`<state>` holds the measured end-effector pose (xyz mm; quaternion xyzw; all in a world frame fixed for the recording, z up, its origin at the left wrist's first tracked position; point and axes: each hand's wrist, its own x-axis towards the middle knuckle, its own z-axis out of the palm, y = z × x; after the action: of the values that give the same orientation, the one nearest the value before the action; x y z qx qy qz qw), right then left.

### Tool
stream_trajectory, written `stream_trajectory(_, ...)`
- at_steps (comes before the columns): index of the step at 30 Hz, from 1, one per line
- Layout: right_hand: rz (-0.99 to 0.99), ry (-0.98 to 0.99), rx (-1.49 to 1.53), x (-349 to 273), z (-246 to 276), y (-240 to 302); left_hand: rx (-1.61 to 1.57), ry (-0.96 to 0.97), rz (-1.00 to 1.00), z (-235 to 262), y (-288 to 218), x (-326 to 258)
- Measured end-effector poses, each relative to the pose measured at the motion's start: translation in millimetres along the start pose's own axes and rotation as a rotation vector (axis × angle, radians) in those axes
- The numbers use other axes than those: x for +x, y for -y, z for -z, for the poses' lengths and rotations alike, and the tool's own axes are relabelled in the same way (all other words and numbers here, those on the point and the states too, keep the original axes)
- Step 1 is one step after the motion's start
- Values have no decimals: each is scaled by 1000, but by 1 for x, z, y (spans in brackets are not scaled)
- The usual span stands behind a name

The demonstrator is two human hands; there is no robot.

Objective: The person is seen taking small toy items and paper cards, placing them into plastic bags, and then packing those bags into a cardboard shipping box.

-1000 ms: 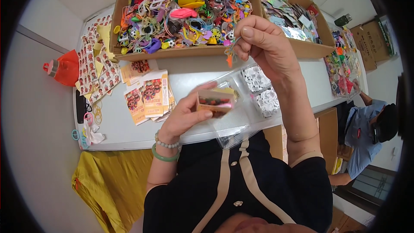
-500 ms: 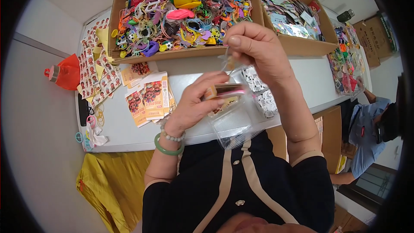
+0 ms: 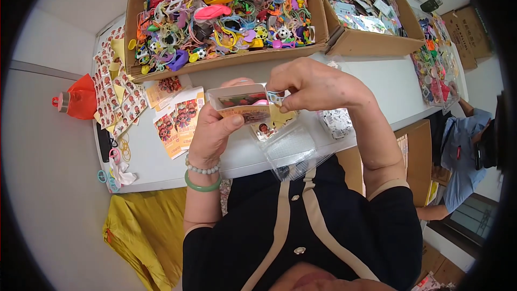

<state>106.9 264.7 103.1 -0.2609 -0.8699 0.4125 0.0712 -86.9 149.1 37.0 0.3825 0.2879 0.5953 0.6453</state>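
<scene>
Table: the white table [image 3: 377, 83] runs across the view, boxes along its far edge
Big box: a cardboard box [image 3: 223, 56] brims with mixed plastic toys in many colours, just beyond the hands
Second box: a smaller cardboard box [image 3: 371, 43] to its right holds flat printed packets
Sheets: printed sticker sheets [image 3: 116, 94] lie on the table's left part, with orange-edged cards [image 3: 180, 121] just right of them
Clear bag: a clear plastic bag [image 3: 288, 145] hangs open-mouthed between both hands, above the table's near edge, with printed cards showing inside its top
Left hand: the left hand [image 3: 215, 129], beaded and green bangles on its wrist, is clamped on the bag's mouth, thumb across a card
Right hand: the right hand [image 3: 315, 83] pinches a small pale piece [image 3: 276, 98] at the bag's opening, fingertips closed on it
</scene>
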Motion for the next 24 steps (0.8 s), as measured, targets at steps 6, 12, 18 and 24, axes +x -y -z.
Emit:
stream_trajectory(6,-59,-209,696,-1,6,-21,-98,-4,181,10,10,-6)
stream_trajectory(12,-4,-254,1116,15,-43,-32,-20,87,163,-10,12,2)
stream_trajectory(18,-49,-91,1044,10,-45,-32,35,-4,228,0,14,-2)
stream_trajectory(24,45,90,819,2,-37,-29,68,64,197,-1,1,3)
